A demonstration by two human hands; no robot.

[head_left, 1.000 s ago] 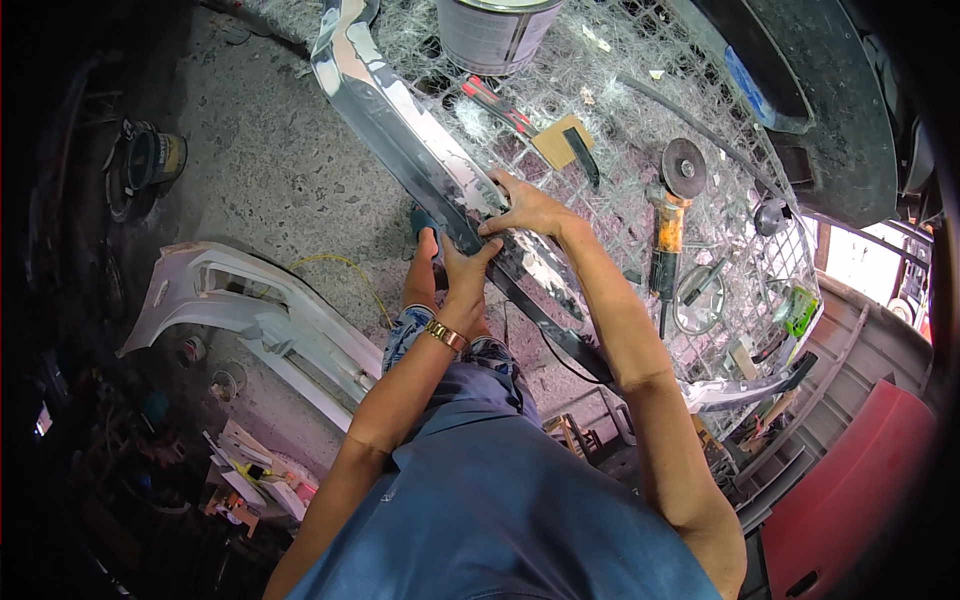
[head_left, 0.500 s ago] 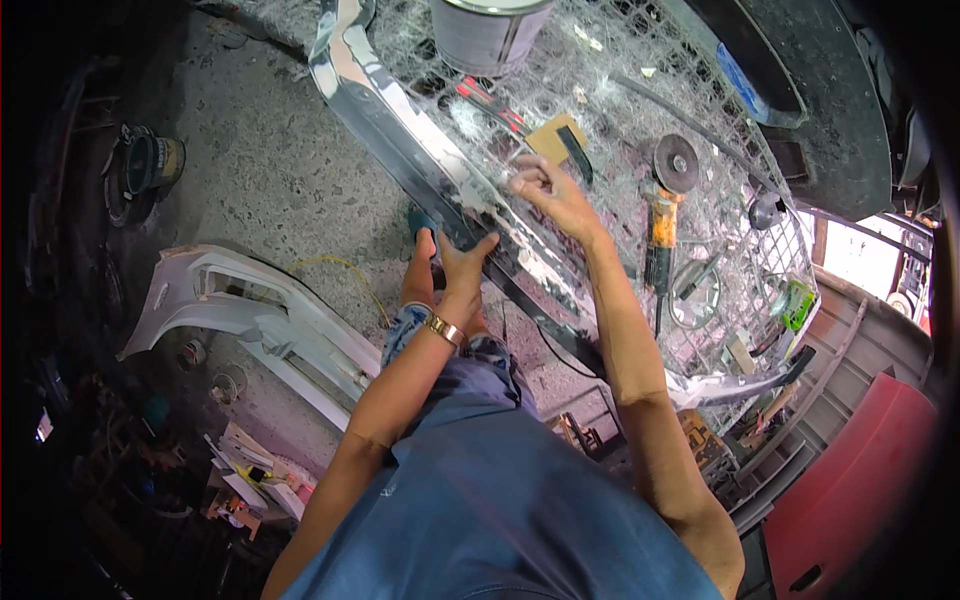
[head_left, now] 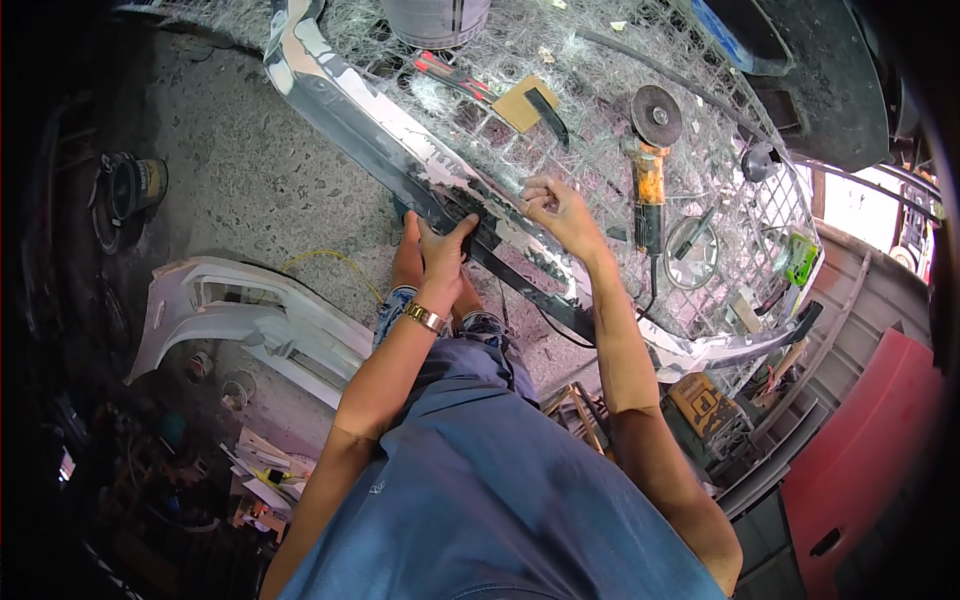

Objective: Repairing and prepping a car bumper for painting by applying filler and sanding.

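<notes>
A wire mesh desk (head_left: 600, 90) carries many things. On it lie an angle grinder (head_left: 648, 170) with a yellow body, a loose grinding disc (head_left: 690, 250) just beside it, a brown sanding block (head_left: 522, 103), a red-handled tool (head_left: 450, 72) and a grey bucket (head_left: 435, 18) at the far edge. A long car bumper (head_left: 400, 150), silver with worn paint, lies along the near edge of the desk, between the person and these tools. On the concrete floor to the left lies a 2nd bumper part (head_left: 240, 320), white, and further left a dark round tool (head_left: 130, 190). A red panel (head_left: 860, 450) stands at the lower right.

The left hand (head_left: 445, 250), with a gold bracelet (head_left: 425, 318) on the wrist, is curled around the dark lower edge of the silver bumper and grips it. The right hand (head_left: 555, 205) is closed into a loose fist and rests on the upper edge of the same bumper; whether it holds something small I cannot tell.
</notes>
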